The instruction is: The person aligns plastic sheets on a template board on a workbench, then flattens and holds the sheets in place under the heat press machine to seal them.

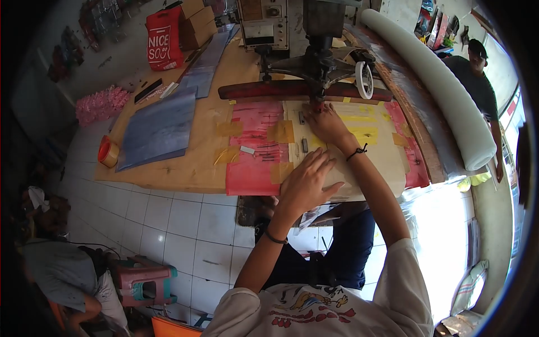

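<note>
My left hand (310,178) lies with its fingers spread on the front part of a tan board (365,163) on the table. Further back, my right hand (327,124) reaches under the dark machine head (319,73), its fingertips near the red bar (269,90). Whatever those fingertips touch is too small to make out. Between the hands lies a small dark block (305,145), with another small piece (301,118) behind it. Left of the hands is a red sheet (247,175) held with brown tape (229,129), with a small pale piece (247,150) on it.
Blue sheets (157,132), a tape roll (108,151) and a red bag (164,42) are on the left. A white roll (438,90) runs along the right. One person (477,73) stands at the right; another (62,275) sits at the lower left by a stool (147,281).
</note>
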`<state>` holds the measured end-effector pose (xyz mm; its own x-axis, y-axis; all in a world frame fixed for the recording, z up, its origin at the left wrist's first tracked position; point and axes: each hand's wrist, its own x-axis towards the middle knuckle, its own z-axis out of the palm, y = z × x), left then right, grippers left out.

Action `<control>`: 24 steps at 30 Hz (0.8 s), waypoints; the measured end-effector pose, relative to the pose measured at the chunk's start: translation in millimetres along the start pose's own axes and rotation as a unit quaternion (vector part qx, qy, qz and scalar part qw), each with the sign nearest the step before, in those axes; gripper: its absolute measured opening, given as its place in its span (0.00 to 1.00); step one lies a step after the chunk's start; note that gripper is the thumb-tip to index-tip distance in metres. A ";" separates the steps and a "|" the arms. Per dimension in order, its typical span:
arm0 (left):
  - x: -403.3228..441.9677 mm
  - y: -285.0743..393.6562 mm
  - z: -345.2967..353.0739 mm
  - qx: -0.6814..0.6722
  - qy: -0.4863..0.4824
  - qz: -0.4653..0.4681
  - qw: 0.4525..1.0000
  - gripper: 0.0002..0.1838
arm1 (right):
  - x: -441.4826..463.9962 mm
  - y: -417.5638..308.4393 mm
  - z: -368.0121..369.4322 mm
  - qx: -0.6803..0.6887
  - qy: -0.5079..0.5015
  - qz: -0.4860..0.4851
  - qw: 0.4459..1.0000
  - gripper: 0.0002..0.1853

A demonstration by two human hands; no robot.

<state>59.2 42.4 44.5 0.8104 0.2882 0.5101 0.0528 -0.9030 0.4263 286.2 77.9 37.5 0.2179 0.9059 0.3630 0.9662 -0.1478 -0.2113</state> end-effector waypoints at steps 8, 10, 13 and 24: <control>-0.2 -0.2 3.9 0.014 0.057 0.030 0.998 0.28 | 2.2 7.9 10.7 0.012 0.055 -0.047 0.997 0.24; -1.2 0.9 4.8 0.016 0.068 0.027 0.997 0.27 | 2.2 9.7 13.8 -0.010 0.070 -0.072 0.995 0.22; -0.8 4.7 4.3 0.024 0.078 0.006 0.997 0.26 | 1.5 4.4 4.9 0.034 0.036 -0.026 0.998 0.22; -0.6 6.1 2.3 0.011 0.083 0.009 0.996 0.22 | -15.5 2.1 -17.5 0.087 0.018 -0.022 0.996 0.24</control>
<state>60.4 36.0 45.1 0.7037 0.3182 0.6353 0.0532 -0.9152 0.3995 287.2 56.6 47.3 0.1831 0.8944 0.4081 0.9374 -0.0338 -0.3465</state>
